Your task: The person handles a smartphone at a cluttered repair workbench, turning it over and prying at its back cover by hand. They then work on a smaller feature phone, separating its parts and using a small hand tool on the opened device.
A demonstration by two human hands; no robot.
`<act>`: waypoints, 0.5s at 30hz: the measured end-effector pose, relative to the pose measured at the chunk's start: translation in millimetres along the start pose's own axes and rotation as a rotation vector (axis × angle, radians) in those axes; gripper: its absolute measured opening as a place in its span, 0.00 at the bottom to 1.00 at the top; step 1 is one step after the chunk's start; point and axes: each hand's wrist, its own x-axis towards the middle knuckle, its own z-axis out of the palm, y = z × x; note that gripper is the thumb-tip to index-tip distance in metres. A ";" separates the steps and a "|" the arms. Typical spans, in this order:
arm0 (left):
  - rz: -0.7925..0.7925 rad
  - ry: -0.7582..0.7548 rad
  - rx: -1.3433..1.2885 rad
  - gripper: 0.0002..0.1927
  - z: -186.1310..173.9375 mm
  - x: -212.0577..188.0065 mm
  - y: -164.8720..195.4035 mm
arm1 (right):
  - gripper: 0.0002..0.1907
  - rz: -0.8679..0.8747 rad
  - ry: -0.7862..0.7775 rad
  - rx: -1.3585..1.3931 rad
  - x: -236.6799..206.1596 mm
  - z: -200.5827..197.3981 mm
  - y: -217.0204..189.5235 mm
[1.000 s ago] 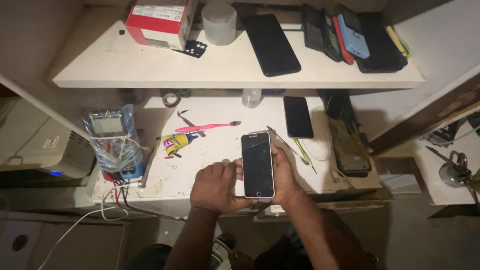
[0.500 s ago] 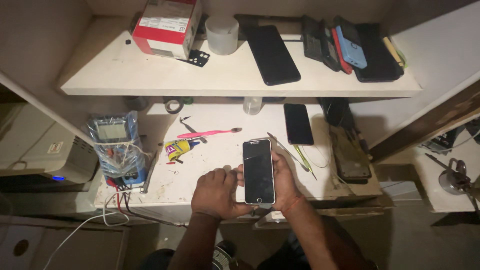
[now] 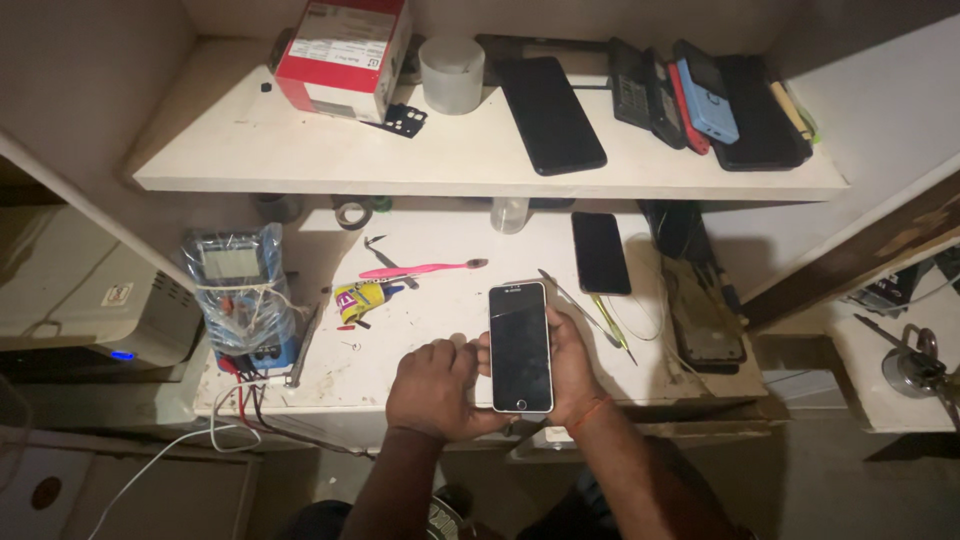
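pink toothbrush [image 3: 422, 269], red box [image 3: 343, 45], wrapped multimeter [image 3: 238, 297]

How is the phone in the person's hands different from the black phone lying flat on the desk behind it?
The held phone has a white frame and sits in both hands, left hand and right hand; the desk phone is all black and lies untouched on the desk. Both screens are dark.

The phone [image 3: 520, 346] hides most of the right hand [image 3: 572, 372], leaving fingertips along its right edge. The shelf [image 3: 480, 160] shades the back of the bench [image 3: 430, 360], where small jars are unclear. Both forearms run off the bottom edge of the frame.
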 end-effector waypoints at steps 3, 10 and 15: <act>-0.006 -0.019 0.028 0.51 -0.6 0.4 -0.4 | 0.36 -0.009 -0.080 0.030 0.5 0.4 1.4; -0.072 -0.161 0.034 0.52 -8.5 5.1 1.8 | 0.38 0.006 -0.055 0.030 -1.5 3.9 -0.1; -0.089 -0.210 0.046 0.51 -9.5 5.8 1.5 | 0.36 -0.008 -0.049 0.020 0.1 3.6 0.9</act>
